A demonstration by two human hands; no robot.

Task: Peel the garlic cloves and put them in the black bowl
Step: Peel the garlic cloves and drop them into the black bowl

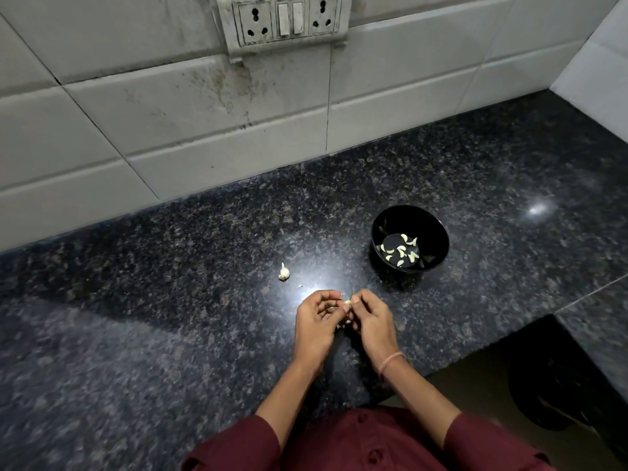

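My left hand (316, 321) and my right hand (372, 321) meet fingertip to fingertip just above the dark granite counter (170, 300). Between them they pinch a small pale garlic clove (347, 302), mostly hidden by the fingers. Bits of white skin show under the hands. A black bowl (431, 229) stands on the counter to the upper right of my hands, with several peeled cloves (401, 251) lying in its bottom. A small remnant of the garlic bulb (284, 272) with its stem lies on the counter to the upper left of my hands.
A white tiled wall (204, 113) runs along the back, with a switch and socket plate (289, 20). The counter's front edge steps back at the right, where a dark bin (550, 389) stands on the floor below. A tiny skin scrap (300, 286) lies near the bulb.
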